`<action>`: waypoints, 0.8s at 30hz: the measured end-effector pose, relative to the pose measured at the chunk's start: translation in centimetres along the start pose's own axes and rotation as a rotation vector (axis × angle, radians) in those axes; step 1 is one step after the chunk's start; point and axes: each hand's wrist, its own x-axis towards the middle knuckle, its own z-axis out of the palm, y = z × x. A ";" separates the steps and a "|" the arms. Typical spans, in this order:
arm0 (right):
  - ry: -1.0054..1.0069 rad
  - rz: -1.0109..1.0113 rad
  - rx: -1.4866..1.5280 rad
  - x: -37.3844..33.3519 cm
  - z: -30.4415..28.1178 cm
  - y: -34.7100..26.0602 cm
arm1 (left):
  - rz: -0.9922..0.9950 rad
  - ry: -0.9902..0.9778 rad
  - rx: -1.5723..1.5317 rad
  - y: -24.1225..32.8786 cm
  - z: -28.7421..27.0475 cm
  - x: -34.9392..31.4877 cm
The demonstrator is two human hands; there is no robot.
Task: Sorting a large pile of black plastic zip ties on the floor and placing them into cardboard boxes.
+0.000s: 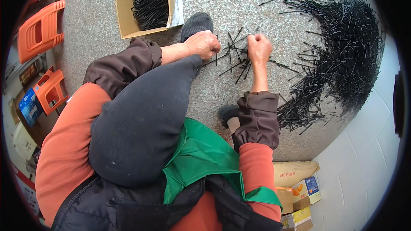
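Thin black rods [231, 57] lie loosely crossed on the speckled floor between my two hands. My left hand [202, 45] is closed just above the floor, beside my left knee and dark shoe; a thin black rod sticks out below its fingertips. Over the right side of the loose rods, my right hand [259, 48] is closed, with rods showing beside and beneath it. Its fingers hide whatever is pinched there. Farther right spreads a large tangled heap of the same black rods [349, 47].
An open cardboard box [125, 15] filled with black rods stands beyond my left hand. Orange plastic stools [40, 32] are along the left side. A white wall [364, 154] borders the right, with a brown sack [293, 170] and small cartons [306, 192] by it.
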 end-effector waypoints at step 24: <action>0.220 0.063 0.262 -6.6 1.0 2.9 | -0.014 0.019 -0.029 -0.1 0.3 0.1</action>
